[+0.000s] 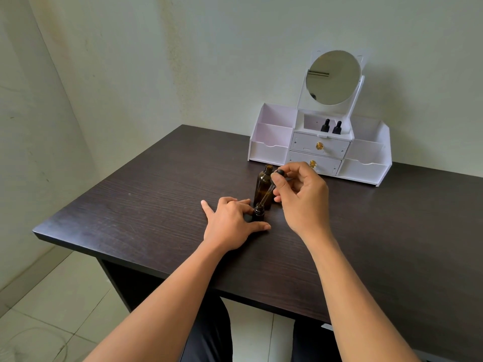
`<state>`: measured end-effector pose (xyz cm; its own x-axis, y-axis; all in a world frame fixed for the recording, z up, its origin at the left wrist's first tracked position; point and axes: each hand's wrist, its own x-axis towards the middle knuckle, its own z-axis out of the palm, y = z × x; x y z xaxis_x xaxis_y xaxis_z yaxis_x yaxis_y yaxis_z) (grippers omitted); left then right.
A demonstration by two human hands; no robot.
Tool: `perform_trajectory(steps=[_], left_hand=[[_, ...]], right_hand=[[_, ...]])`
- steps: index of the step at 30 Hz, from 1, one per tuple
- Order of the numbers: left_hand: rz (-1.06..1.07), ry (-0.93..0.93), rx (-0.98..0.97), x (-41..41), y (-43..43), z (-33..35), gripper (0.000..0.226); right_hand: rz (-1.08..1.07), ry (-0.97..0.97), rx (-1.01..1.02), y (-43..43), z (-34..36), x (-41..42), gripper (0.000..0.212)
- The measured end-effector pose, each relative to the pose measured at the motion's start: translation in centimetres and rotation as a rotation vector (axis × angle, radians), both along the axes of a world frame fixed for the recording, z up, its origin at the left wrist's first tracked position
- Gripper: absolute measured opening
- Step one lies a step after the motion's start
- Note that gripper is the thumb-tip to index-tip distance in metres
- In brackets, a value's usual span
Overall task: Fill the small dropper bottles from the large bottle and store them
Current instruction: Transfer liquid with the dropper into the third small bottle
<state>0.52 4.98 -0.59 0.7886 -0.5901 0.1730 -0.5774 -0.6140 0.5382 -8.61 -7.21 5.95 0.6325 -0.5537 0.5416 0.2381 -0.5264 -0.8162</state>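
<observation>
**Dropper tip at the small bottle's mouth**

At frame centre the small bottle (258,214) stands uncapped on the dark table (130,205), gripped between the thumb and fingers of the left hand (230,223). The right hand (300,197) pinches a dropper (266,194) by its bulb, its tip at that bottle's mouth. The large bottle (263,182) stands open just behind. Upper right, two capped bottles (325,125) sit in a white organiser (271,152).

Dropper (267,191) slanted over small bottle (258,212)
</observation>
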Motion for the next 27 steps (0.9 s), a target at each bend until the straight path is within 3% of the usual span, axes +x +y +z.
perform_trajectory(steps=[9, 19, 27], left_hand=[[0.005, -0.004, -0.004, 0.0, 0.0, 0.1, 0.061], [0.004, 0.026, -0.020, 0.0, 0.1, 0.1, 0.064], [0.000, 0.020, -0.006, -0.1, 0.1, 0.3, 0.063]], right_hand=[[0.019, -0.006, 0.028, -0.2, 0.1, 0.1, 0.015], [-0.050, -0.325, 0.017, -1.6, 5.2, 0.8, 0.012], [-0.026, -0.291, -0.053, -2.7, 5.3, 2.7, 0.012]])
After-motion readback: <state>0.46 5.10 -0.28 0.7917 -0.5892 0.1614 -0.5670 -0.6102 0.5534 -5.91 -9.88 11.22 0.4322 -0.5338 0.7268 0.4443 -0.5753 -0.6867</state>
